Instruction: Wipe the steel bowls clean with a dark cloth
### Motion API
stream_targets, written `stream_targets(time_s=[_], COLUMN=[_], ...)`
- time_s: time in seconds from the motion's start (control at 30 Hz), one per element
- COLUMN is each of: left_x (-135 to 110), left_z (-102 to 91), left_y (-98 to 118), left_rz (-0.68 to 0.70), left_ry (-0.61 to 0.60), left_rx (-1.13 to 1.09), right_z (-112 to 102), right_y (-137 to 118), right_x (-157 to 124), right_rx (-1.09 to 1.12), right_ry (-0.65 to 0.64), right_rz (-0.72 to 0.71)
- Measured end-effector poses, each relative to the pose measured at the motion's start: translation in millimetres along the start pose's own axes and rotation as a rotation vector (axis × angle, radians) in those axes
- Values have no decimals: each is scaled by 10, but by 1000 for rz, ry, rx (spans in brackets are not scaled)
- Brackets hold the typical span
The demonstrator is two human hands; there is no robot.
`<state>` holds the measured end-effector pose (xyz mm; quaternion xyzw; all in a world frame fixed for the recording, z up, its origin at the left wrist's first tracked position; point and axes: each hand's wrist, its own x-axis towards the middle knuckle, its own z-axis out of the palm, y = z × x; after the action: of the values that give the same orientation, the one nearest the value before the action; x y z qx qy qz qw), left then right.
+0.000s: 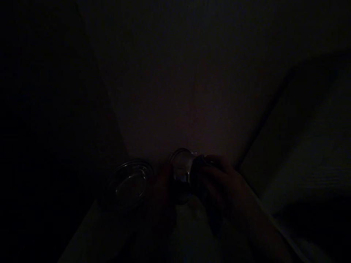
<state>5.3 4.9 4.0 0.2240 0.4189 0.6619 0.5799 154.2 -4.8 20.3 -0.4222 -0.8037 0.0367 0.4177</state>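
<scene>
Darkness covers most of the view, so only a few things near the bottom edge can be made out. A small round glass vessel (181, 171) catches a little light, and it serves as the landmark here. The right hand (223, 182) sits just right of the vessel. Its grip is curled and pressed around a dark piece (197, 168) that touches the vessel's right side. What that piece is cannot be told. The left hand (161, 190) lies against the vessel's left side, low down. It appears to touch the glass, but whether its grip is spread or pressed together cannot be told in this light. Left of the vessel, beyond the left hand and apart from it, stands a shallow glass dish (128, 182). In front of the vessel, between the two forearms, shows a pale strip of tabletop (189, 223).

Judged from the pose, the work is done well if the left hand steadies the vessel firmly while the right hand moves the dark piece. Glass is slick and the light is poor, so slow, even pressure suits best, kept clear of the dish.

Counted: one vessel, one dark piece, one dish, two hands.
</scene>
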Motion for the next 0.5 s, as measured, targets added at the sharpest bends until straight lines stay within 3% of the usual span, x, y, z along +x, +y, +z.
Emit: stream_targets(time_s=[0.33, 0.5], left_x=[-35, -32], left_z=[27, 43], left_y=[62, 70], left_rz=[-44, -76], left_ry=[32, -13], left_rx=[14, 6], right_z=[38, 13], right_y=[23, -5], right_x=[-9, -10], right_rx=[12, 88], right_ry=[-7, -89], right_rz=[-11, -8])
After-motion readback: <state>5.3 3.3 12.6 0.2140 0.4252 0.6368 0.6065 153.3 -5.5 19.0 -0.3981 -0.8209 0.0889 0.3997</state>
